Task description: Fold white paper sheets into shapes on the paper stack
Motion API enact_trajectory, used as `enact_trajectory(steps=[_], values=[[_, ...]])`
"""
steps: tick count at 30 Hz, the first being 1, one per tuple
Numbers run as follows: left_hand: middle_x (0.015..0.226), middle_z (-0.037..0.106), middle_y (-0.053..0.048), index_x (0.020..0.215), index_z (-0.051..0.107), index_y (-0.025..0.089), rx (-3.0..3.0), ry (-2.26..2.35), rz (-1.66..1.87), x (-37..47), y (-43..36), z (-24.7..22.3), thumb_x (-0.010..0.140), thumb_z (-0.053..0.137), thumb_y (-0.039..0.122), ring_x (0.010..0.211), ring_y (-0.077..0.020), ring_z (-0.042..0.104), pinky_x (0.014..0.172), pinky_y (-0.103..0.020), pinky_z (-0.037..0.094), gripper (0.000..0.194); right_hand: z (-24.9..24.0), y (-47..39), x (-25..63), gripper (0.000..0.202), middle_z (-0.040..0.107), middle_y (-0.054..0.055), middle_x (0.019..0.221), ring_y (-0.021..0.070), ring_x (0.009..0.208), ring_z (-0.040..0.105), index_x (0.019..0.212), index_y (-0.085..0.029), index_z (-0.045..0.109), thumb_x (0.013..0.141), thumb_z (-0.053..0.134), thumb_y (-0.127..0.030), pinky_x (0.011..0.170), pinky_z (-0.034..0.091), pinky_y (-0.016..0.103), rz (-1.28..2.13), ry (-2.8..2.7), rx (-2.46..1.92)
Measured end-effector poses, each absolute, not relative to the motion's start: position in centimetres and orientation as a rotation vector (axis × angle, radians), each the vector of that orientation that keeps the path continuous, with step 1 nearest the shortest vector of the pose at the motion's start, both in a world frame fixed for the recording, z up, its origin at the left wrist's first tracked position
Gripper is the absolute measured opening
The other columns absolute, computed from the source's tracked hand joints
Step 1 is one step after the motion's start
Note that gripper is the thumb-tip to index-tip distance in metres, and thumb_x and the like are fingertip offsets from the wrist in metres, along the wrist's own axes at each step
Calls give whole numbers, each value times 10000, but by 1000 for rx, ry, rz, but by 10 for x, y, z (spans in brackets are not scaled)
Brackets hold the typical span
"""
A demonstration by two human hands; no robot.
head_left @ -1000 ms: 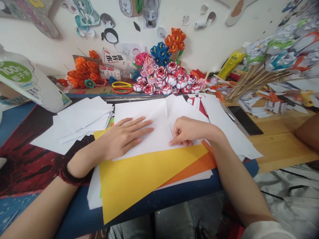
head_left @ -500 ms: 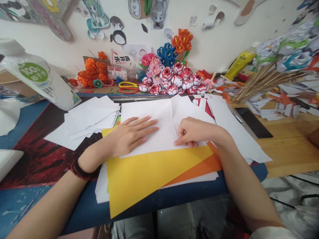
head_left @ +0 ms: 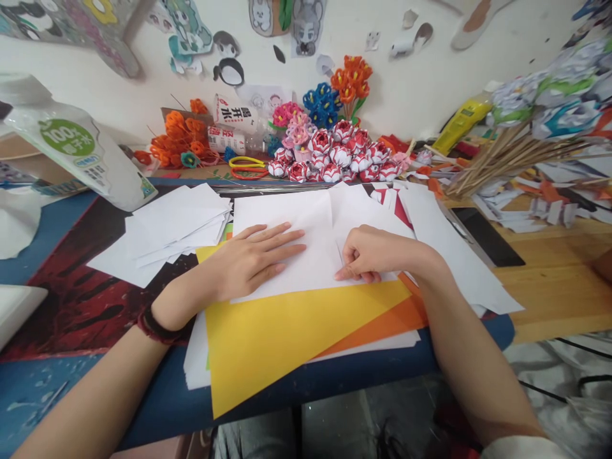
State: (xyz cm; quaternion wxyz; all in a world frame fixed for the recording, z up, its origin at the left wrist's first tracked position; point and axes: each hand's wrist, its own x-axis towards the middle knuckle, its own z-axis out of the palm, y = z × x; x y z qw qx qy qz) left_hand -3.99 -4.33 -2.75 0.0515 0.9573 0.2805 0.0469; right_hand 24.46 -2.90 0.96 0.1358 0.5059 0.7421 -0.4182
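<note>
A white sheet of paper (head_left: 291, 213) lies over a yellow sheet (head_left: 282, 344) on a stack in front of me. My left hand (head_left: 261, 258) rests flat on the white sheet, fingers stretched toward the right. Curled at the sheet's lower right edge is my right hand (head_left: 366, 255), with a fingertip pressed down at the corner. A line or edge in the paper runs up from that fingertip. More white paper (head_left: 366, 210) extends to the right behind this hand. The palm side of the curled fingers is hidden. An orange sheet (head_left: 377, 325) shows under the yellow one.
Loose white sheets (head_left: 176, 220) lie at left, near a tilted white bottle (head_left: 79, 143). Red-and-white paper flowers (head_left: 335, 153) line the back. On the right are another white sheet (head_left: 449, 248), a dark phone-like slab (head_left: 488, 236) and sticks with paper flowers (head_left: 507, 153).
Both hands stay in the same place on the paper. The whole view has shifted very slightly.
</note>
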Motion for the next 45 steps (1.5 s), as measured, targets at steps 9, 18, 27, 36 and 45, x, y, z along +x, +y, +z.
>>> enact_trajectory(steps=[9,18,27,36,45], values=[[1625,175,70,1512,286,401,2907,867,80,-40,-43,-25,1030,285,364,1508,-237,138,1177,-480,231,483,9,-30,245,381,677,56,557,150,490,621,578,-154,650,721,676,-507,520,430,234,-1151,2104,1475],[1643,76,62,1491,323,434,2853,894,21,-45,-46,-19,1010,314,490,1511,-278,100,1189,-500,178,484,10,-32,243,400,654,53,529,140,453,581,553,-164,628,735,641,-520,478,409,236,-1110,2072,1482],[1648,13,-2,1535,205,413,2743,1054,-9,-59,-53,-14,896,415,683,1506,-345,26,1185,-587,87,724,7,-32,245,405,648,56,526,143,450,582,543,-164,614,743,623,-516,447,391,230,-1126,2090,1464],[1623,201,14,1483,357,406,2890,1059,152,-59,-65,-5,1014,350,432,1500,-269,157,1198,-531,169,470,6,-30,246,421,651,60,531,158,463,593,539,-170,615,735,619,-542,466,415,250,-1168,2100,1423],[1555,368,-47,1448,452,242,3067,1271,132,-43,-115,-6,981,411,133,1451,-292,310,1151,-544,316,481,5,-30,249,413,666,58,546,153,485,613,577,-158,635,741,631,-538,500,435,245,-1176,2128,1407]])
